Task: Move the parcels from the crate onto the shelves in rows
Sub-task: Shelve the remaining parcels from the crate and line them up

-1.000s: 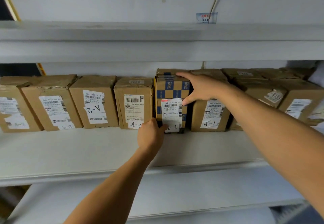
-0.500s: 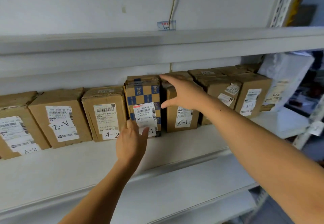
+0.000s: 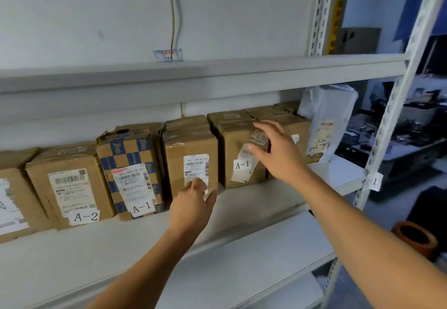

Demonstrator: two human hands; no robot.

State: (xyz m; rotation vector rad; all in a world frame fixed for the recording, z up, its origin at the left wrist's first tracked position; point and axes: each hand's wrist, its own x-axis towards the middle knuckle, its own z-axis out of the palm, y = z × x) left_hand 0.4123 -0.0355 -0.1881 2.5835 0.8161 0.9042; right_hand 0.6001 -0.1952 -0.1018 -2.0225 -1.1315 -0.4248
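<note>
Fingers loose on both hands, nothing gripped.

Left hand (image 3: 193, 202) reaches, fingers relaxed, at the lower front of a plain brown parcel (image 3: 191, 144); whether it touches is unclear. Right hand (image 3: 278, 151) spreads before the next parcel (image 3: 232, 139), labelled A-1. Parcels stand in one row along the shelf (image 3: 242, 202), checkered parcel (image 3: 128, 154) included.

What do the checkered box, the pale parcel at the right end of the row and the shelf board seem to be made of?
Checkered box: brown cardboard, matte, printed with blue squares; dented corners and torn flaps show it.
Pale parcel: probably a soft plastic mailing bag; it is whitish, wrinkled and slightly glossy.
Shelf board: likely painted metal; smooth light grey, with slotted steel uprights beside it.
</note>
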